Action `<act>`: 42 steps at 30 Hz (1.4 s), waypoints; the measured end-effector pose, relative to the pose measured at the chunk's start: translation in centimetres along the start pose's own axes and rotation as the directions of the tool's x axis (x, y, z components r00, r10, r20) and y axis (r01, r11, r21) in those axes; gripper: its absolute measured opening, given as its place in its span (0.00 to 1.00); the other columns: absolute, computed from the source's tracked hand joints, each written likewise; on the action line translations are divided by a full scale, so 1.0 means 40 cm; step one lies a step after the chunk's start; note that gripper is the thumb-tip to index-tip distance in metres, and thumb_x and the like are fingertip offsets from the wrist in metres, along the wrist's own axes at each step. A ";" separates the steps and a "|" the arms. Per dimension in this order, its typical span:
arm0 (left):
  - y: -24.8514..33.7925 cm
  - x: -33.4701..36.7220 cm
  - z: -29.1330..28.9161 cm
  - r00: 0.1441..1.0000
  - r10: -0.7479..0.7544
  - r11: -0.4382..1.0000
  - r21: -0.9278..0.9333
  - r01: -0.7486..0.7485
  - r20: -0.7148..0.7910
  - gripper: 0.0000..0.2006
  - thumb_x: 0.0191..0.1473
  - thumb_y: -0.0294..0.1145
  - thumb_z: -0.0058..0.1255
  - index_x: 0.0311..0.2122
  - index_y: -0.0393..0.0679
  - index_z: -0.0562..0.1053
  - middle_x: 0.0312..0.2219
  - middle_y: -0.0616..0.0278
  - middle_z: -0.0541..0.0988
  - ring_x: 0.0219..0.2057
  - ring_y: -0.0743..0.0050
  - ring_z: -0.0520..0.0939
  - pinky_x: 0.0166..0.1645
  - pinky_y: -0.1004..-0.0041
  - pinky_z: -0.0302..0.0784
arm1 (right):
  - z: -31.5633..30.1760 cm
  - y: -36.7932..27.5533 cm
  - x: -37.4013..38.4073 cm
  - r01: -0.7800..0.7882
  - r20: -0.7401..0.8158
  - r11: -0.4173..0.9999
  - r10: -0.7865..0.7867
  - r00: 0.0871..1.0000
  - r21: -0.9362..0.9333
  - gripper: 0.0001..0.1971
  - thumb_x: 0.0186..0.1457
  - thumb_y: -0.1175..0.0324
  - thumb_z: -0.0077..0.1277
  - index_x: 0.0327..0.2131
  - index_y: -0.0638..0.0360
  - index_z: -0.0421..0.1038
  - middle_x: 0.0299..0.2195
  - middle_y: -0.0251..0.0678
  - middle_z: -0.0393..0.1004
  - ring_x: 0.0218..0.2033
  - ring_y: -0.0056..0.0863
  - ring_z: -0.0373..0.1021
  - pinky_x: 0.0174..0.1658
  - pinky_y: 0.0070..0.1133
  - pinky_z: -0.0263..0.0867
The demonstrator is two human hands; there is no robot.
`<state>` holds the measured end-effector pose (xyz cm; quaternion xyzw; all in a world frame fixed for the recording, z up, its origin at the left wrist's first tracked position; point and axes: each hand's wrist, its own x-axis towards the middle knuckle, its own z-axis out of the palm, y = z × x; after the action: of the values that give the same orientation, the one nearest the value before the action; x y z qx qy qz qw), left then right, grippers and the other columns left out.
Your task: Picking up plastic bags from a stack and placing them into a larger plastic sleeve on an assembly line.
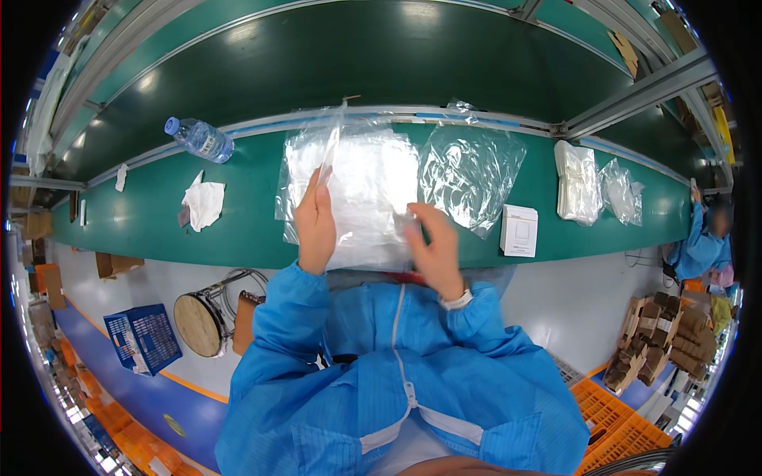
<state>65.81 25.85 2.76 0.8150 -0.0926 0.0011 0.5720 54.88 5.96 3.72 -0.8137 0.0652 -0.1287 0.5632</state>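
My left hand (316,226) is closed on the edge of a clear plastic bag (332,147), which stands up from its fingers. Beneath lies a stack of shiny clear plastic bags (373,186), spread over the middle of the green bench. My right hand (435,250) hovers at the right side of this stack, its fingers bent and smeared by motion; whether they grip anything is unclear. Just beyond it to the right rests a crumpled clear plastic sheet or bag (472,174).
On the green bench (254,230) are a water bottle (202,140), a crumpled white cloth (205,205), a stack of white printed cards (519,231) and bundled clear bags (579,182). A blue crate (143,337) and a round stool (198,324) stand at left. A co-worker (702,242) is far right.
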 end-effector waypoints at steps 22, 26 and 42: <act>0.116 -0.231 0.096 0.930 0.289 0.910 0.236 -0.340 0.225 0.16 0.49 0.22 0.63 0.45 0.36 0.78 0.46 0.49 0.79 0.47 0.50 0.80 0.52 0.61 0.76 | 0.033 0.029 -0.079 -0.321 0.001 0.757 0.390 0.921 0.569 0.07 0.61 0.71 0.60 0.30 0.62 0.76 0.22 0.23 0.73 0.24 0.07 0.63 0.27 0.12 0.59; 0.140 -0.204 0.078 0.964 0.191 0.950 0.212 -0.229 0.186 0.09 0.48 0.17 0.61 0.37 0.36 0.81 0.37 0.54 0.82 0.40 0.59 0.82 0.47 0.68 0.78 | 0.016 0.040 -0.088 -0.358 0.000 0.801 0.408 0.913 0.480 0.08 0.59 0.72 0.61 0.27 0.62 0.76 0.21 0.22 0.72 0.23 0.07 0.62 0.26 0.13 0.57; 0.251 -0.158 0.048 0.963 0.268 0.963 -0.019 -0.268 -0.029 0.09 0.48 0.12 0.58 0.35 0.37 0.78 0.38 0.52 0.81 0.40 0.62 0.82 0.46 0.69 0.78 | -0.091 0.052 -0.124 -0.086 -0.309 0.969 0.010 0.951 -0.232 0.11 0.51 0.73 0.66 0.25 0.63 0.71 0.19 0.36 0.68 0.19 0.27 0.65 0.23 0.25 0.59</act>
<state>57.85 21.72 10.79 0.7885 -0.1945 0.0883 0.5768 49.17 3.17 2.31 -0.8449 0.1867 -0.2300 0.4453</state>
